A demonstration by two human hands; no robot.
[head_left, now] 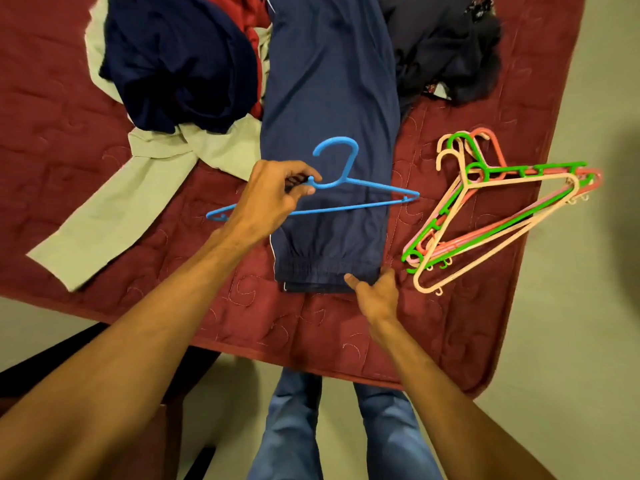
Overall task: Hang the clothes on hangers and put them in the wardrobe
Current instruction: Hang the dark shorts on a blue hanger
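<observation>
The left hand (266, 199) pinched the thin blue plastic hanger (346, 206) by its shoulder, fingers (304, 190) curled tight beside the hook, holding it over the navy trousers (329, 98). These lay folded lengthwise on the quilted maroon bed (69, 133). The right hand (377, 296) touched their elastic hem, thumb laid on the cloth; whether its fingers had closed on it could not be told. Just right lay a pile of hangers (519, 180), green, pink and cream.

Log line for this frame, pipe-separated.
left hand: holds blue hanger | right hand: pinches navy trousers near edge | spare hangers: stacked on maroon quilt
</observation>
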